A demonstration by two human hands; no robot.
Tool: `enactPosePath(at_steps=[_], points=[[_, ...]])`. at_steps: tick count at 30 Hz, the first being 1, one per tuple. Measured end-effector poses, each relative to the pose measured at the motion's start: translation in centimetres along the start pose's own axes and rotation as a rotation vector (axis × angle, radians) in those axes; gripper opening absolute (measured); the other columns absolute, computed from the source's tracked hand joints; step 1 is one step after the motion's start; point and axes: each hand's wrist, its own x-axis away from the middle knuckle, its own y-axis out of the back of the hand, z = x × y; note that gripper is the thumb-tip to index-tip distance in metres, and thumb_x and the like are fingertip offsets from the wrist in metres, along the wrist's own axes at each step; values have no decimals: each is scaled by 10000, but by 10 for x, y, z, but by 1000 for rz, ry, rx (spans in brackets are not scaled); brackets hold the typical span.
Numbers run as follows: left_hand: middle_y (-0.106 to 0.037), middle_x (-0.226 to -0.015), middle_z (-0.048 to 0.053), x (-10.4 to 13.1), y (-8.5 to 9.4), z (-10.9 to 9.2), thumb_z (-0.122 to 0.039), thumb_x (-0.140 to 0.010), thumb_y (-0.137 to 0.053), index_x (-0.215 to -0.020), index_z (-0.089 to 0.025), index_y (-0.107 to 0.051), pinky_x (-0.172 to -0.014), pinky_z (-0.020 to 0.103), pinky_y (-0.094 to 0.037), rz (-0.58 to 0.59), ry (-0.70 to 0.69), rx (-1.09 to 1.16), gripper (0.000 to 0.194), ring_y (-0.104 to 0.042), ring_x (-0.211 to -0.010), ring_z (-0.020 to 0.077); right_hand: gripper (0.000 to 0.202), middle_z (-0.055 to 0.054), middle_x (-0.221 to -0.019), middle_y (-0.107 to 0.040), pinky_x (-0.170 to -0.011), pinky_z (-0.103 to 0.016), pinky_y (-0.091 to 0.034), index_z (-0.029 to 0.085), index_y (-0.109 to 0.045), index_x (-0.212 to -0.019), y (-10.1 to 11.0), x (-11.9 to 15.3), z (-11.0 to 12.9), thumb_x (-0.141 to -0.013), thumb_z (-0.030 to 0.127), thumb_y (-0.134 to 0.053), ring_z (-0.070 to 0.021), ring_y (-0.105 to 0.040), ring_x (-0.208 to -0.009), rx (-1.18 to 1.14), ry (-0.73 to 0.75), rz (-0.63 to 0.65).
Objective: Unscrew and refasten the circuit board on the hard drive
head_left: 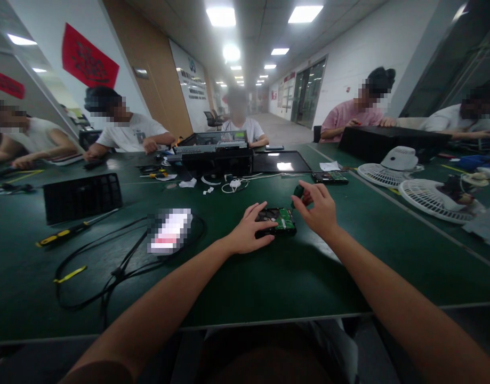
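A hard drive with a green circuit board [285,219] lies board side up on the green table [237,288]. My left hand [250,229] rests on its left part, fingers spread over the top and along the near edge. Just above the drive's right end, my right hand [319,209] grips a small dark green screwdriver [297,196] between thumb and fingers. The tool's tip points down toward the board's right corner; whether it touches is too small to tell.
Left are a black cable [117,273], a phone [170,230], a yellow-black screwdriver [64,232] and a black panel [82,198]. Ahead stand an opened device [216,154] and another circuit board [330,177]. White fan parts [432,200] lie right. Several people sit around the table.
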Motion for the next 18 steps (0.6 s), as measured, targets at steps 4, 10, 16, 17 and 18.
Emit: enactPosePath(at_steps=[4,10,16,17,18], points=[[-80,-1786,7,0,0,0,-438,-941,-774,-1384,-359,-720,-1284,671,-223,-4,-3,-2,453,-101,-1615,445,471,-64,-1036,-604,-751,-429,-616,296,-613,-1434,-2,2,-2,-970,357,-664,-193,-606,-740,19,9,11],[-100,-1786,15,-1,-1,0,-432,-931,-785,-1390,-362,-717,-1271,691,-235,0,6,-6,469,-112,-1613,458,548,-120,-1255,-580,-818,-464,-651,289,-530,-1511,-6,5,-10,-971,294,-628,-234,-671,-918,3,5,47],[-122,-1787,9,-1,0,-2,-427,-921,-798,-1389,-373,-716,-1261,707,-246,1,16,-5,478,-137,-1609,468,520,-135,-1362,-578,-828,-487,-674,276,-544,-1433,-8,5,-12,-942,332,-703,-271,-675,-1039,-26,2,9],[-122,-1787,7,-1,0,-2,-426,-920,-799,-1389,-375,-716,-1261,707,-246,-1,17,-4,478,-136,-1609,468,514,-141,-1372,-583,-823,-490,-676,268,-542,-1416,-9,5,-11,-938,347,-712,-279,-679,-1051,-29,-6,1],[-123,-1787,7,-1,0,-2,-426,-921,-798,-1388,-375,-717,-1263,707,-244,-3,17,-3,477,-136,-1609,468,505,-147,-1372,-592,-812,-491,-677,260,-540,-1396,-9,5,-11,-934,361,-720,-283,-687,-1049,-32,-16,-6]])
